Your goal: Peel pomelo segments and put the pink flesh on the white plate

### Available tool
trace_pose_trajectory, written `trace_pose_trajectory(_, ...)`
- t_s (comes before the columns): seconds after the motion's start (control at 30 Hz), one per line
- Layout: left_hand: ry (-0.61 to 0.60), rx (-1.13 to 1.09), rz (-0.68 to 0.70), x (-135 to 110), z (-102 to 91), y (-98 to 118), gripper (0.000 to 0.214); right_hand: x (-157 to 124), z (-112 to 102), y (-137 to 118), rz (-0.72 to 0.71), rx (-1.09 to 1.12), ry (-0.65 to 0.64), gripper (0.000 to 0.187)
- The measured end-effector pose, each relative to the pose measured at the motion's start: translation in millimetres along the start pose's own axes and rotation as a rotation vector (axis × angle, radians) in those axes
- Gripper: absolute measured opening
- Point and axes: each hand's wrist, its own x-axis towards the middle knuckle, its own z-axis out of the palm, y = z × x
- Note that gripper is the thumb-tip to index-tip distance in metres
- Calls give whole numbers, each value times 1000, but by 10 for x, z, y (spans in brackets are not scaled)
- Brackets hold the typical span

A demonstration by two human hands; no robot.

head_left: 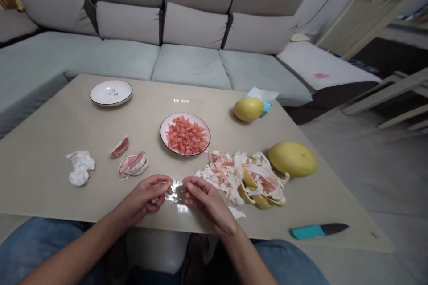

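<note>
My left hand [152, 193] and my right hand [205, 198] face each other above the near part of the table, a small gap between them. Thumb and fingers of each are pinched together; whatever small bit they may hold is too small to name. Beyond them stands a dark-rimmed white plate [163, 137] heaped with red pomelo pulp [187, 136]. Left of the plate lie a pomelo segment [119, 147] and a partly peeled pomelo chunk [133, 164]. Close to my right hand is a pile of membranes [227, 171] and yellow-green peel [259, 198].
Two whole pomelos [292, 159] sit on the right, the farther one against a tissue pack [264, 100]. A knife [319, 230] with a teal handle lies near the front right edge. Crumpled tissue [80, 167] is at left, another plate [111, 93] behind it. A sofa [190, 64] stands beyond.
</note>
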Motion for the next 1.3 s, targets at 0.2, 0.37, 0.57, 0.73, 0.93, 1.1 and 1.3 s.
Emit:
trace_pose_trajectory(0.2, 57, 132, 171, 279, 151, 479, 37, 478, -215, -473, -265, -218, 163, 33)
trace_pose_trajectory(0.37, 92, 204, 243, 550, 219, 695, 45, 814, -202, -806, -465, -421, 234, 29)
trace_pose_trajectory(0.57, 37, 286, 194, 540, 301, 688, 40, 402, -76, -690, -628, -681, 18, 35)
trace_pose_trajectory(0.73, -53, 369, 114, 274, 411, 546, 34, 30, -39, -455, -707, -795, 19, 29)
trace_pose_trajectory(0.93, -115, 429, 61, 4, 400, 437, 40, -109, -21, -288, -617, -720, 9, 19)
trace_pose_trajectory(1.1, -94, 465, 103, -71, 330, 338, 29, -105, -25, -238, -594, -715, 45, 13)
trace_pose_trajectory(1.3, 198, 955, 537, -83, 325, 163, 17, -109, -1, -200, -589, -759, 60, 10)
